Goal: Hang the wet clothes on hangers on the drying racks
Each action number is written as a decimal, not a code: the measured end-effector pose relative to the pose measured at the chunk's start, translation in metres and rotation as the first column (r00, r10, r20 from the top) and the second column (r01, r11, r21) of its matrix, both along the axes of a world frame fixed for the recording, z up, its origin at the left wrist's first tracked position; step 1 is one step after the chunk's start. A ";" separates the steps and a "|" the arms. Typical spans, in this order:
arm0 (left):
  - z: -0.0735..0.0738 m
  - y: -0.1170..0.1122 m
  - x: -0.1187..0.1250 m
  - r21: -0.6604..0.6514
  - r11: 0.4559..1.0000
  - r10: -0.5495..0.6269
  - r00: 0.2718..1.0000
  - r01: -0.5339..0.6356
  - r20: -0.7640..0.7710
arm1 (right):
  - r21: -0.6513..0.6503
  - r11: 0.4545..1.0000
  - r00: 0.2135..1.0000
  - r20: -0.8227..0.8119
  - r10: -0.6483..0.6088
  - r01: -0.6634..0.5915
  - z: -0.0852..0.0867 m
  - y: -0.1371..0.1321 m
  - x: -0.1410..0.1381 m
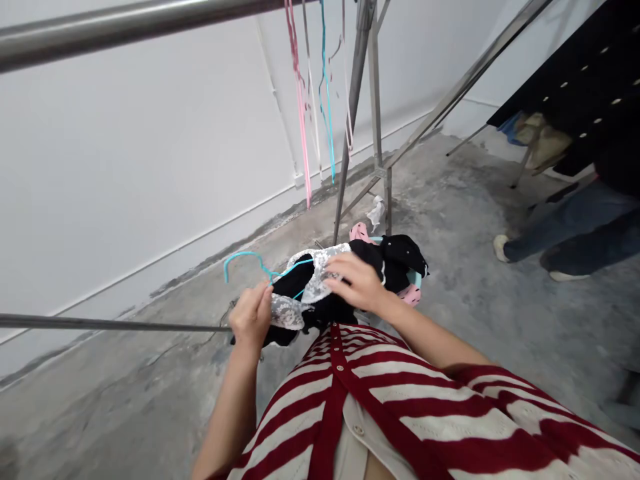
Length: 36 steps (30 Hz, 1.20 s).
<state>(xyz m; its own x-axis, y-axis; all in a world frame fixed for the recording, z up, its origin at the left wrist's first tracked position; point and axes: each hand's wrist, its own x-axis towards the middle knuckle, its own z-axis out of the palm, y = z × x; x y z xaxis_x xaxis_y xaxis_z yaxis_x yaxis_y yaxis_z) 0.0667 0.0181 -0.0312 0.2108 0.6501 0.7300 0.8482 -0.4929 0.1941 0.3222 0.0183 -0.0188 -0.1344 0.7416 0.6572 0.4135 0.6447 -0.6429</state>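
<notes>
My left hand [251, 317] is closed, pinching the white lace edge of a black garment [320, 293] right where a light blue wire hanger [250, 261] enters it. My right hand [356, 280] lies on top of the bundle, fingers curled over the lace trim and black cloth. The bundle hangs in front of my red-and-white striped top [400, 407], and more black cloth and a pink piece [395, 260] stick out to the right of my right hand. The hanger's hook points left, free of any rail.
A steel rail [100, 27] runs overhead and a thinner bar [100, 325] crosses at hip height on the left. Pink, white and blue empty hangers [315, 100] dangle by the rack's upright. Another person's legs [575, 233] stand at the right on the concrete floor.
</notes>
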 end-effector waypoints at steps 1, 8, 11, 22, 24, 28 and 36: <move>0.003 -0.001 -0.006 -0.011 1.000 -0.001 1.000 0.001 0.030 | 0.018 0.996 0.996 -0.031 -0.088 0.089 0.001 0.001 0.014; 0.026 0.002 -0.029 0.089 0.995 -0.060 0.963 0.038 0.264 | -0.427 0.896 0.983 -0.069 -0.168 0.123 -0.030 0.035 0.077; 0.029 0.009 -0.032 0.177 0.984 -0.085 0.955 0.035 0.283 | -0.424 0.860 0.919 -0.135 -0.370 0.284 -0.042 0.039 0.083; 0.042 0.009 -0.035 0.264 0.957 -0.130 0.991 0.117 0.033 | -0.099 0.995 0.983 0.183 0.023 -0.004 0.043 0.021 0.069; 0.046 0.008 -0.035 0.263 0.958 -0.116 0.993 0.113 -0.002 | -0.205 0.967 0.941 0.268 0.205 -0.152 0.052 0.029 0.057; 0.047 0.004 -0.043 0.234 0.966 -0.099 0.994 0.106 -0.043 | -0.459 0.825 0.873 0.184 0.452 -0.330 0.054 0.042 0.044; 0.042 -0.007 -0.060 0.272 0.962 0.012 0.996 0.011 -0.083 | -0.474 0.779 0.909 -0.140 0.393 -0.410 0.044 0.038 0.020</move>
<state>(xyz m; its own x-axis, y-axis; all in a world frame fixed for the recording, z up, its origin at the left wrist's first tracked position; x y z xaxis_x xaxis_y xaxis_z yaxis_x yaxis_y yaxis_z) 0.0064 0.0110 0.0108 0.2776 0.4293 0.8594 0.8560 -0.5167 -0.0184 0.3419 0.0566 0.0252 -0.4768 0.8459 0.2389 0.1608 0.3512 -0.9224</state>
